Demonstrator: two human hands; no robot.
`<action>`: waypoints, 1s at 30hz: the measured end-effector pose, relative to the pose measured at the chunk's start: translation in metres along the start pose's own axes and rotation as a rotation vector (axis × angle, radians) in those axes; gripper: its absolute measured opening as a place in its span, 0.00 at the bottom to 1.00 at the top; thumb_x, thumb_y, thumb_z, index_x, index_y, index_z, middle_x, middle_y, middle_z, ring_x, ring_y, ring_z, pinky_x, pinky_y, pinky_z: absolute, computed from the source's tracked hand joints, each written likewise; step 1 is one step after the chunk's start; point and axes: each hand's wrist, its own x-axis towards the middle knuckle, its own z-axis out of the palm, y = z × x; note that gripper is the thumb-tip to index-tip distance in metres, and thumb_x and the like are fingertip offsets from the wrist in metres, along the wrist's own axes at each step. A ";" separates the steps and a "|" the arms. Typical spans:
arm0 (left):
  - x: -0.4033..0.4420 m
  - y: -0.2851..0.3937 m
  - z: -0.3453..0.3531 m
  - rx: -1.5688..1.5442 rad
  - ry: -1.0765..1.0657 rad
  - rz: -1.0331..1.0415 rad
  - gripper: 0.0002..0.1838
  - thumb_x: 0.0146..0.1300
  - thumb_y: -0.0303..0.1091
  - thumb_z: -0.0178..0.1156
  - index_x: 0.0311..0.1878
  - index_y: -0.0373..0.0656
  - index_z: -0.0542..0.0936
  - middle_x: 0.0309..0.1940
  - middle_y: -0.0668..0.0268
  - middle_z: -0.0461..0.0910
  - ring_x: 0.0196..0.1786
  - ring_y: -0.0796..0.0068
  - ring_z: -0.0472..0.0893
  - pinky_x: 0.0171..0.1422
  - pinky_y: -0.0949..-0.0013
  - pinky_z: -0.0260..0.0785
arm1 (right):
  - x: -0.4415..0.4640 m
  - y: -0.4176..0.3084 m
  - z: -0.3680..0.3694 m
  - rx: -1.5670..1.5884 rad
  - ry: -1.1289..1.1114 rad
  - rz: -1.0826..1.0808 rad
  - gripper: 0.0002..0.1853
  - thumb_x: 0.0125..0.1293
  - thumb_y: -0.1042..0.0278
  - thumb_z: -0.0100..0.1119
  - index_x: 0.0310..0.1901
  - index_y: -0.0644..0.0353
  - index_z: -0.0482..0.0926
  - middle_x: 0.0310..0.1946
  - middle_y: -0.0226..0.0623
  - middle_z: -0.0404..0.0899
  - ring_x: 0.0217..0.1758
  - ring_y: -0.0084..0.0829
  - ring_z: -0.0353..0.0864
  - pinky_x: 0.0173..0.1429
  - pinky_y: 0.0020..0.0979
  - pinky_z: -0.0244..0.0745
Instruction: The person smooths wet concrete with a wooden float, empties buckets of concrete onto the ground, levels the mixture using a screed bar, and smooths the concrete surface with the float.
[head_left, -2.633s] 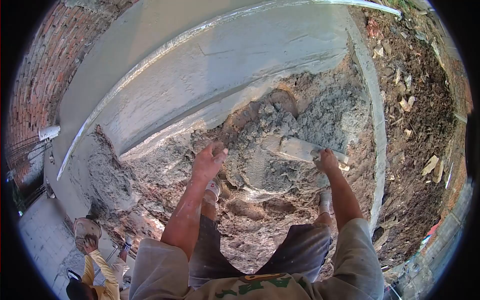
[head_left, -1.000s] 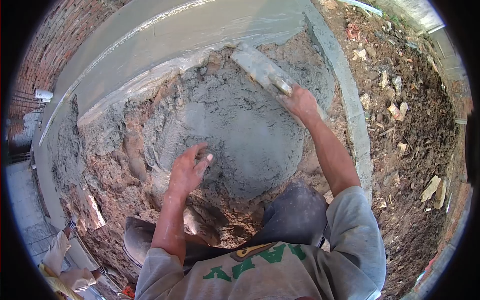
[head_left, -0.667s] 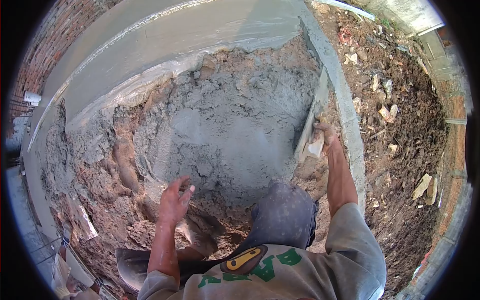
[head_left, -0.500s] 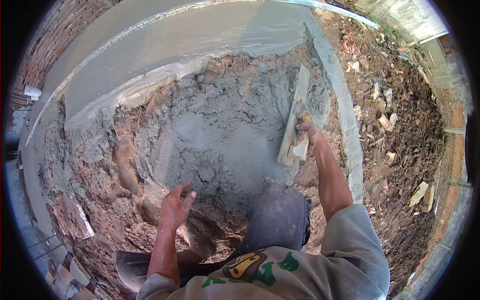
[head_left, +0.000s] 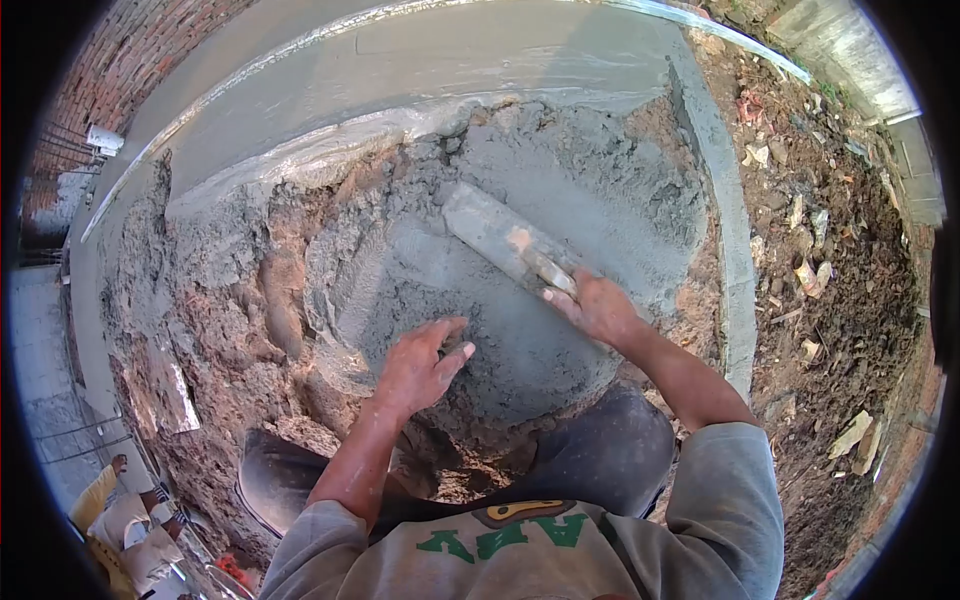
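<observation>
My right hand is wrapped round the handle of a long flat trowel, whose blade lies flat on grey wet concrete. The blade slants from upper left down to the hand. My left hand hovers over the near left edge of that concrete, thumb and fingers apart, holding nothing. Beyond the rough patch lies a smooth grey slab, and a long pale straightedge rests across it.
A narrow concrete kerb runs down the right side, with dark soil and debris past it. Brick wall stands at the upper left. A co-worker in yellow is at the lower left. My knees are bent close to the concrete.
The trowel has swung from upright at the right to a leftward slant over the middle of the concrete. More of the upper right patch is smooth. My left hand has shifted right.
</observation>
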 end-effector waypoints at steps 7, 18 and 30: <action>0.000 -0.034 0.005 0.138 -0.091 -0.075 0.24 0.67 0.48 0.55 0.60 0.45 0.74 0.56 0.51 0.77 0.60 0.49 0.74 0.65 0.54 0.65 | 0.035 0.021 -0.012 -0.460 0.011 -0.180 0.29 0.65 0.34 0.51 0.43 0.58 0.70 0.29 0.51 0.82 0.31 0.50 0.85 0.32 0.46 0.81; -0.025 0.023 -0.037 0.233 0.119 0.235 0.23 0.66 0.47 0.58 0.58 0.44 0.75 0.54 0.52 0.77 0.58 0.49 0.75 0.63 0.54 0.66 | 0.153 -0.038 -0.032 -0.342 0.226 0.081 0.31 0.66 0.38 0.51 0.51 0.64 0.73 0.41 0.55 0.82 0.47 0.53 0.82 0.50 0.48 0.77; -0.075 -0.008 -0.095 0.341 -0.045 0.222 0.25 0.66 0.49 0.56 0.61 0.45 0.72 0.44 0.55 0.79 0.52 0.52 0.77 0.63 0.53 0.66 | 0.086 0.038 0.011 1.220 0.400 0.604 0.28 0.63 0.37 0.58 0.34 0.61 0.76 0.15 0.30 0.65 0.11 0.27 0.66 0.14 0.32 0.65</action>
